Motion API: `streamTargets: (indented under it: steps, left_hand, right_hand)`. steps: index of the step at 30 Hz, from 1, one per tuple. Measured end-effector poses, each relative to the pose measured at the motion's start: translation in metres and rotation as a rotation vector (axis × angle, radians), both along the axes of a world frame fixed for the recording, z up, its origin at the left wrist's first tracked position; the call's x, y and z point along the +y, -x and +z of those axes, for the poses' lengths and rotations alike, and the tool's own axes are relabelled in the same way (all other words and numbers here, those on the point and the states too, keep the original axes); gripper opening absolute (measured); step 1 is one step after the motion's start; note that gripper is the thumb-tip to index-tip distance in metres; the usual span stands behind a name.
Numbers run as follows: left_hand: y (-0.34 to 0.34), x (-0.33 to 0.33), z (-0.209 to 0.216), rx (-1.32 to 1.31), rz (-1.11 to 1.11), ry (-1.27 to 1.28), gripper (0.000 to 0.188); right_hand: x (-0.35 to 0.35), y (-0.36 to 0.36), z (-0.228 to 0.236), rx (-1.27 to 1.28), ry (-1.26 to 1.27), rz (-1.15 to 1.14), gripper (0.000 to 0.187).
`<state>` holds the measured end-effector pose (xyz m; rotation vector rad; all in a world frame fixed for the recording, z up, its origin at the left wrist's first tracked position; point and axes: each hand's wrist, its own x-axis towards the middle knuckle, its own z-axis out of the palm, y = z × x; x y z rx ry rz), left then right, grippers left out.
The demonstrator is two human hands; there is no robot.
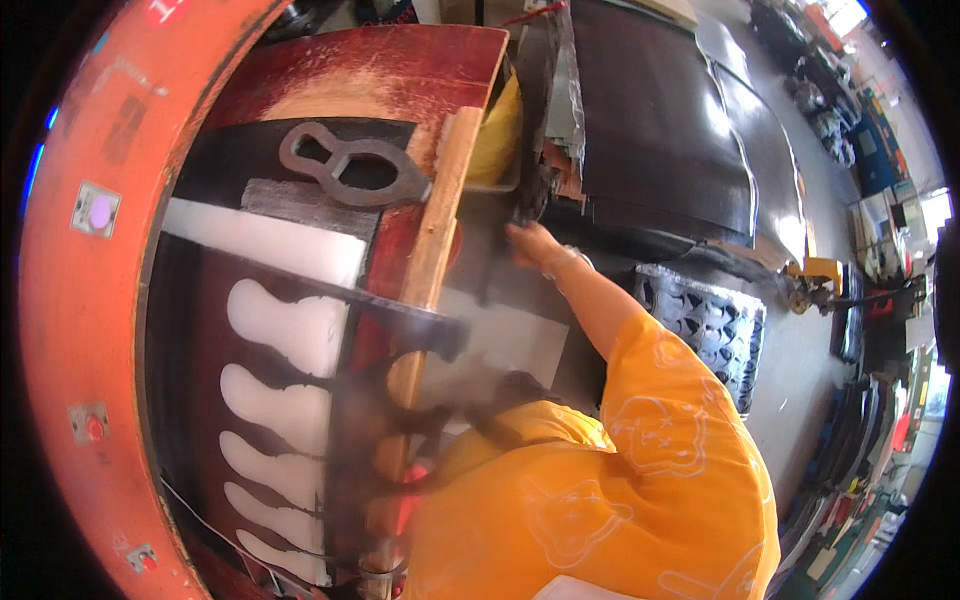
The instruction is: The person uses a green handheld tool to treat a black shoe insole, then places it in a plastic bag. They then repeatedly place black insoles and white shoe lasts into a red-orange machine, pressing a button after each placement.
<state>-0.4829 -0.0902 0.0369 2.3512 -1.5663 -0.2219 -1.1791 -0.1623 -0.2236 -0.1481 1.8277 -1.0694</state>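
Note:
My right hand (532,247) reaches forward beside a dark edge at the near corner of a stack of black sheets (660,120). Its fingers look curled closed, but what is in them, if anything, is too small to make out. My left hand does not show; the orange shirt (560,490) fills that area. To the left, a dark sheet with sole-shaped cut-outs (270,400) lies over a white board (270,235), which shows through the holes. Its right part is blurred and juts past a wooden rail (435,245). Beyond it rests a grey metal cutting die (365,175) with two openings.
An orange machine beam (80,300) with buttons runs along the left. A worn red board (380,70) lies at the back, beside a yellow bag (495,135). A bundle of dark cut pieces (705,325) lies on the floor to the right.

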Motion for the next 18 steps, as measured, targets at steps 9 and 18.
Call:
streamTargets:
  steps: [9, 18]
  left_hand:
    - [-0.1, -0.086, -0.033, 0.181, -0.314, 0.179, 0.045]
    - [-0.126, -0.123, -0.082, 0.127, 0.028, 0.381, 0.035]
  right_hand:
    - [-0.101, -0.039, 0.224, 0.534, 1.073, 0.132, 0.027]
    - [-0.095, -0.15, 0.225, 0.802, 0.625, 0.973, 0.054]
